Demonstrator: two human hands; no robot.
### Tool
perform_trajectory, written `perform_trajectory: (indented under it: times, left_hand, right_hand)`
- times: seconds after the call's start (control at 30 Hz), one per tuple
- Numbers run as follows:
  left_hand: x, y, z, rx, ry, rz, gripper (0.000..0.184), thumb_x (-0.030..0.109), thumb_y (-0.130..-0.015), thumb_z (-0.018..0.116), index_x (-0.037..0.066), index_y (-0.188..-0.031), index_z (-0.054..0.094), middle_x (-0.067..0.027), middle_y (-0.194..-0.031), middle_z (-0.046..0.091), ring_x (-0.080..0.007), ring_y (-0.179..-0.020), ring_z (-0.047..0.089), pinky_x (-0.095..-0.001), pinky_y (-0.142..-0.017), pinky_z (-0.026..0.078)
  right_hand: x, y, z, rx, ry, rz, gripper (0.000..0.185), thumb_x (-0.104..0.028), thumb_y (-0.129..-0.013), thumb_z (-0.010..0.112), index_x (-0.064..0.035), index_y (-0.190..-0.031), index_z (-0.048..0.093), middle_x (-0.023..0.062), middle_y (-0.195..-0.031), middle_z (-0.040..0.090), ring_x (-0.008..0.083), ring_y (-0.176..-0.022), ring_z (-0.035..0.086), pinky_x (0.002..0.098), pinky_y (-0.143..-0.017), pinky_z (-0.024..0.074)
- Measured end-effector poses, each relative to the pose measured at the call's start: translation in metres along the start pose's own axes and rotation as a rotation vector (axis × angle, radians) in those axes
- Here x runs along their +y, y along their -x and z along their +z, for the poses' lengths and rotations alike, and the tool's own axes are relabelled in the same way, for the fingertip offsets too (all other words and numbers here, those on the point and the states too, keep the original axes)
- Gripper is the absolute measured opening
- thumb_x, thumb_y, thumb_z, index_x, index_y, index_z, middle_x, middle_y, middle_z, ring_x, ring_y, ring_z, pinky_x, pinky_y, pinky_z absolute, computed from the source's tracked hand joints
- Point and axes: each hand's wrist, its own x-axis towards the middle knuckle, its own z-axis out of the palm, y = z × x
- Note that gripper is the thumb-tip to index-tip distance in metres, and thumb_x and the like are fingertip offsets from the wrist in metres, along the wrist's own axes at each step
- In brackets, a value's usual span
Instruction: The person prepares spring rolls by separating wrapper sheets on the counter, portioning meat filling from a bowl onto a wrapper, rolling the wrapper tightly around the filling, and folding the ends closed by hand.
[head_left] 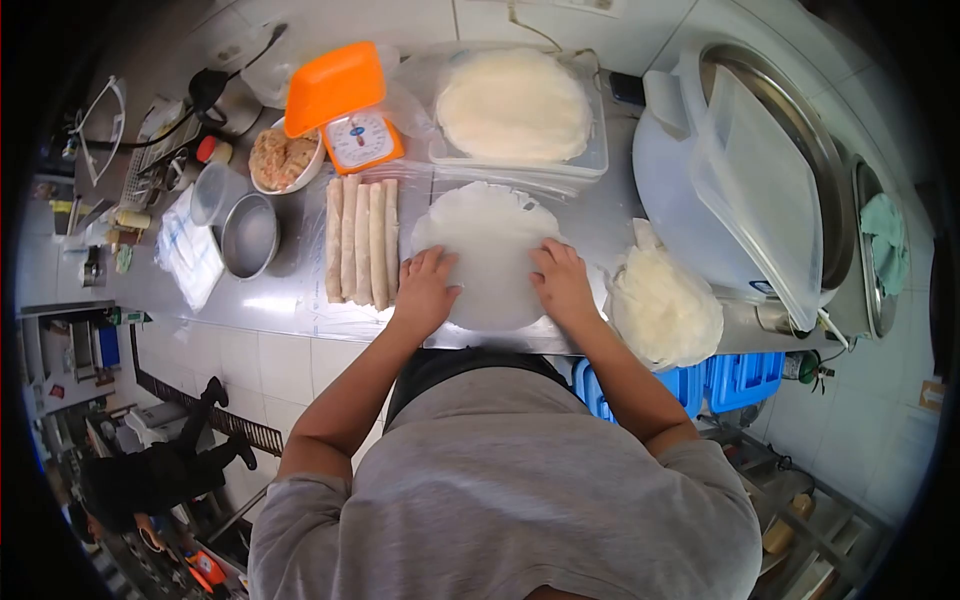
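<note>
A thin, round, whitish wrapper sheet (pixel 490 250) lies flat on the steel table in front of me, with a small tear near its top right edge. My left hand (pixel 428 288) rests on the sheet's left side, fingers apart. On the opposite side, my right hand (pixel 564 285) touches the right edge with its fingers spread. Several long pale rolls (pixel 362 240) lie side by side on plastic film just left of my left hand. Right of my right hand sits a bundle of pale sheets in clear plastic (pixel 664 308).
Behind the sheet is a plastic tub (pixel 598 165) with stacked round wrappers (pixel 515 105). An orange kitchen scale (pixel 360 140), a bowl of minced filling (pixel 288 158) and a metal bowl (pixel 250 236) stand left. Large containers (pixel 670 170) crowd the right. A person in dark clothes (pixel 150 470) is at lower left.
</note>
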Motion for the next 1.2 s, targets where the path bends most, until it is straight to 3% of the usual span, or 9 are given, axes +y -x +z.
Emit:
perform_trajectory:
  times: [0.17,0.33,0.5,0.63,0.83,0.87,0.97,1.07,1.2]
  left_hand:
    - [-0.001,-0.006,-0.002,-0.026,-0.074,-0.013,0.051,0.021,-0.078,0.072,0.011,-0.125,0.056,-0.0125,-0.134,0.048,-0.0313,-0.127,0.042,-0.0491,-0.106,0.031]
    - [-0.03,0.023,-0.05,0.147,0.238,0.188,0.043,0.016,-0.079,0.071,0.009,-0.12,0.06,-0.0134,-0.131,0.051,-0.0338,-0.123,0.045,-0.0492,-0.105,0.033]
    - [-0.101,0.081,-0.109,0.124,0.362,0.165,0.033,0.012,-0.081,0.07,0.008,-0.114,0.064,-0.0137,-0.124,0.057,-0.0342,-0.116,0.052,-0.0438,-0.099,0.041]
    - [-0.168,0.133,-0.136,0.192,0.4,0.037,0.03,0.012,-0.083,0.069,0.008,-0.113,0.065,-0.0131,-0.12,0.06,-0.0328,-0.111,0.056,-0.041,-0.094,0.046]
    - [-0.221,0.189,-0.161,0.305,0.495,-0.22,0.03,0.011,-0.083,0.069,0.009,-0.113,0.065,-0.0121,-0.12,0.061,-0.0319,-0.11,0.057,-0.0393,-0.093,0.048]
    - [-0.227,0.194,-0.162,0.304,0.518,-0.249,0.03,0.011,-0.083,0.069,0.009,-0.114,0.065,-0.0121,-0.12,0.061,-0.032,-0.111,0.057,-0.0394,-0.094,0.048]
    - [-0.244,0.205,-0.165,0.316,0.575,-0.301,0.029,0.011,-0.084,0.068,0.008,-0.113,0.065,-0.0127,-0.118,0.062,-0.0321,-0.109,0.059,-0.0392,-0.092,0.048]
    - [-0.257,0.21,-0.167,0.339,0.594,-0.317,0.028,0.01,-0.084,0.068,0.007,-0.112,0.065,-0.0136,-0.115,0.063,-0.0325,-0.108,0.06,-0.0389,-0.092,0.049]
    - [-0.277,0.211,-0.166,0.361,0.603,-0.32,0.03,0.01,-0.084,0.067,0.006,-0.113,0.065,-0.0147,-0.115,0.063,-0.034,-0.107,0.059,-0.0397,-0.092,0.048]
  right_hand:
    - [0.001,-0.024,0.0,-0.034,-0.003,0.014,0.027,-0.007,-0.076,0.064,-0.0064,-0.103,0.063,0.0129,-0.112,0.057,0.0341,-0.106,0.053,0.0449,-0.088,0.044]
    - [-0.093,-0.074,-0.013,0.072,-0.301,0.006,0.025,-0.008,-0.079,0.065,-0.0042,-0.104,0.062,0.0155,-0.106,0.06,0.0374,-0.104,0.054,0.0434,-0.091,0.0443]
    - [-0.199,-0.158,0.05,0.059,-0.394,-0.336,0.03,-0.008,-0.08,0.065,-0.0013,-0.109,0.059,0.0199,-0.11,0.059,0.0388,-0.107,0.054,0.0448,-0.095,0.0421]
    - [-0.286,-0.243,0.118,0.046,-0.345,-0.373,0.059,-0.017,-0.079,0.07,-0.004,-0.131,0.046,0.0246,-0.136,0.046,0.0407,-0.124,0.045,0.0444,-0.104,0.0373]
    - [-0.347,-0.363,0.2,-0.006,-0.077,-0.121,0.099,-0.042,-0.068,0.08,-0.0062,-0.146,0.03,0.0313,-0.146,0.03,0.0421,-0.134,0.036,0.0446,-0.108,0.0354]
    - [-0.346,-0.384,0.213,-0.007,-0.093,-0.031,0.086,-0.042,-0.069,0.079,-0.0059,-0.138,0.044,0.0274,-0.141,0.039,0.0388,-0.126,0.046,0.0418,-0.103,0.0408]
    - [-0.352,-0.412,0.214,-0.261,-0.014,0.026,0.057,-0.033,-0.069,0.078,-0.0057,-0.116,0.062,0.0207,-0.128,0.05,0.0344,-0.113,0.056,0.0386,-0.096,0.0466]
    - [-0.352,-0.42,0.229,-0.14,0.038,-0.04,0.034,-0.025,-0.067,0.076,-0.0046,-0.092,0.067,0.016,-0.111,0.057,0.0318,-0.102,0.061,0.0388,-0.089,0.0489]
    - [-0.338,-0.432,0.223,-0.155,-0.04,-0.19,0.026,-0.017,-0.066,0.073,-0.0047,-0.088,0.066,0.0149,-0.091,0.063,0.0274,-0.084,0.064,0.0344,-0.076,0.0502]
